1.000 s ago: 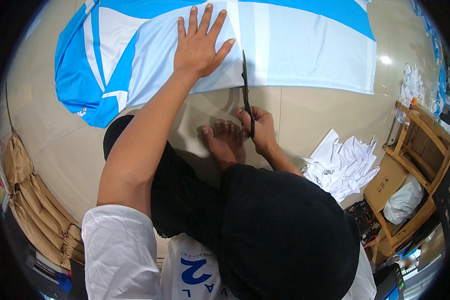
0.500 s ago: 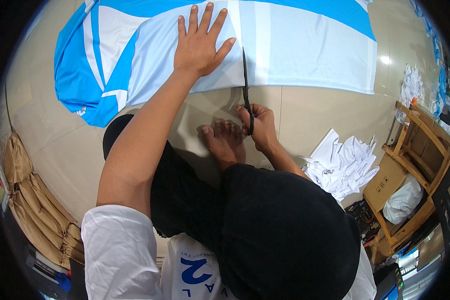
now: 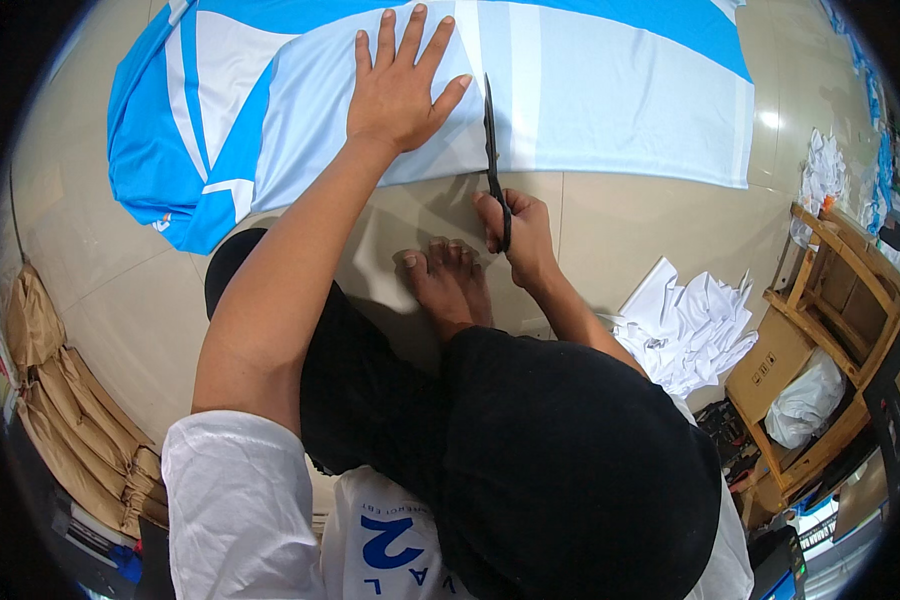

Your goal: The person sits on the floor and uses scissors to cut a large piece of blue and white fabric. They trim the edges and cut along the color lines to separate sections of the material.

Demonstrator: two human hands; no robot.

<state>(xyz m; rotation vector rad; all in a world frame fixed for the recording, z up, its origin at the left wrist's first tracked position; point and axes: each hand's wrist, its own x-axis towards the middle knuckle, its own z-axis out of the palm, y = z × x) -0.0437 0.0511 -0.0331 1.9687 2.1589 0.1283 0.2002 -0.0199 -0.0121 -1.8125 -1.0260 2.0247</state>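
Observation:
Blue, light-blue and white fabric (image 3: 630, 110) lies spread over the floor at the top of the view, with its left side bunched in folds. My left hand (image 3: 400, 100) rests flat on the light-blue part, fingers spread. Just right of it, black scissors (image 3: 491, 150) point away from me, their blades at the fabric near a narrow white strip. My right hand (image 3: 520, 235) grips the scissor handles close to the fabric's near edge. How far the blades are apart is hard to make out.
My bare foot (image 3: 445, 280) stands on the tiled floor just below the scissors. White crumpled cloth (image 3: 685, 325) lies to the right. Beyond it are a wooden frame (image 3: 840, 260), a cardboard box (image 3: 770, 365) and a white plastic bag (image 3: 808, 400). Brown wrapped bundles (image 3: 70, 410) stand at left.
My right hand and the scissors have moved a little forward, away from me, so the blades reach farther over the fabric. My left hand has stayed in place.

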